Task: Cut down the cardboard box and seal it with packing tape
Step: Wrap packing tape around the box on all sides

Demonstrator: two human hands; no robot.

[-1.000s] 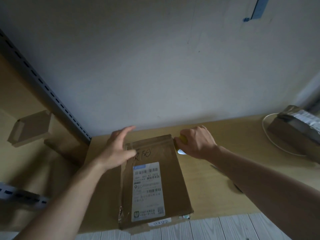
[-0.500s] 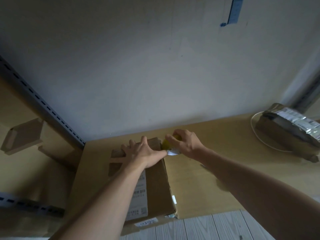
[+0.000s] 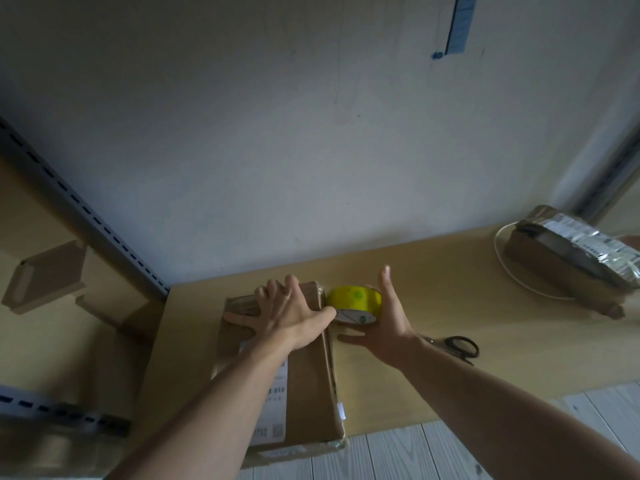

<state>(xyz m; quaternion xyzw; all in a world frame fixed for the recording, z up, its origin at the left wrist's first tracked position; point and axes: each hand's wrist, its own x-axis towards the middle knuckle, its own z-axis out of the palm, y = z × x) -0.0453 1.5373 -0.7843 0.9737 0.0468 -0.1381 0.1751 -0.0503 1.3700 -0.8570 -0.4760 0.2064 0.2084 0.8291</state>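
A flat brown cardboard box point(image 3: 308, 386) with a white shipping label lies on the wooden table, its near end over the table's front edge. My left hand point(image 3: 291, 315) presses flat on the box's far end with fingers spread. A yellow roll of packing tape point(image 3: 355, 301) stands on the table right beside the box's far right corner. My right hand point(image 3: 386, 323) is open just right of the roll, fingers straight and palm toward it; the thumb points left below the roll.
Black-handled scissors point(image 3: 455, 346) lie on the table point(image 3: 433, 386) right of my right wrist. A parcel with a silver bag point(image 3: 575, 258) and a white cord sits at the far right. A slotted metal rack upright point(image 3: 93, 220) and small cardboard pieces point(image 3: 45, 277) are at the left.
My left hand went from hovering to pressing flat on the box's far end. My right hand opened and let go of the tape roll, which now stands free beside the box.
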